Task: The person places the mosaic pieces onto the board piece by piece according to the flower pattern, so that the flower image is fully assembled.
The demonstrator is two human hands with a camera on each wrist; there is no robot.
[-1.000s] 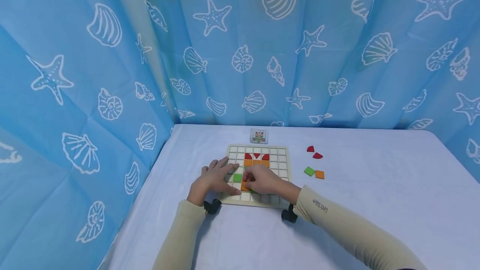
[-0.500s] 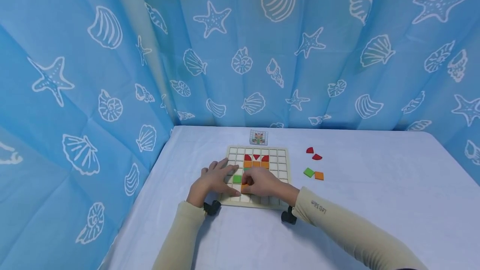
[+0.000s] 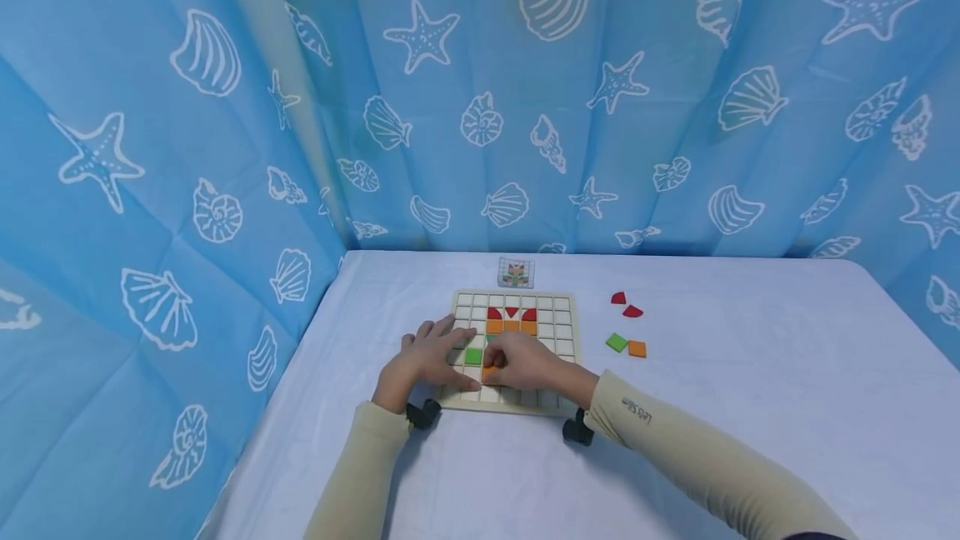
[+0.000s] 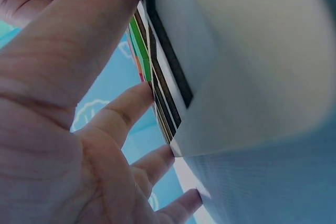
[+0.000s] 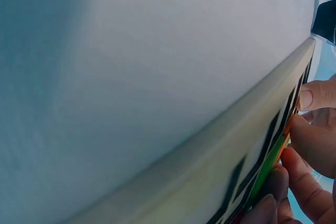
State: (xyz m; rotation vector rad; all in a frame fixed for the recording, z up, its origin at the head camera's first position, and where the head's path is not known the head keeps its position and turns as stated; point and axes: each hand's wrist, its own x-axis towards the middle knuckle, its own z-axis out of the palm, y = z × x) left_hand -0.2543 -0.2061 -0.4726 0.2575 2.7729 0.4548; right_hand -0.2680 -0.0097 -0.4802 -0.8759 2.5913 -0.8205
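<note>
A cream grid board (image 3: 495,408) lies on the white table, partly covered by both hands. My left hand (image 3: 431,354) rests on its left side, fingers spread; in the left wrist view the fingertips (image 4: 145,92) meet the board's surface. My right hand (image 3: 521,358) is over the lower middle, pinching an orange square tile (image 3: 490,374) with thumb and fingers. The right wrist view has this orange tile at board level, beside a green piece (image 5: 266,169). One green square tile (image 3: 473,356) sits between the hands. Orange squares (image 3: 512,327) line up under red pieces (image 3: 512,312) farther up.
Right of the board lie two red quarter-round pieces (image 3: 633,312), a green tile (image 3: 617,342) and an orange tile (image 3: 637,349). A small pattern card (image 3: 515,273) is behind the board. Blue shell-print curtains (image 3: 480,107) close off the back and left.
The right hand stays over the orange tile, its fingers shifting only slightly. The left hand and the loose pieces keep their places; the head view has moved a little.
</note>
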